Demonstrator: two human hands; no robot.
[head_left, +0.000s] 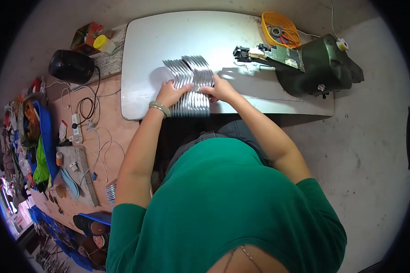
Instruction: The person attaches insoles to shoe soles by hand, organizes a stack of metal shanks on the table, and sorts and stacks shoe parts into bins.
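A stack of thin, shiny silver pieces [189, 84] stands at the front edge of the white table [146, 41]. It fans apart at the top into two groups, and its lower end reaches the table edge. My left hand [172, 93], with a bangle at the wrist, is closed on the stack's left side, thumb across the front. On the opposite side, my right hand [219, 88] grips the stack, its thumb also over the front. Some fingers of both hands are hidden. The pieces' exact kind cannot be made out.
A dark green machine [323, 66] with a narrow arm occupies the table's right. Behind it sits a yellow basket [265, 22] holding a ring-shaped part. Left of the table are a black rounded object [70, 66], a yellow-lidded jar [105, 44], cables and a power strip [76, 125].
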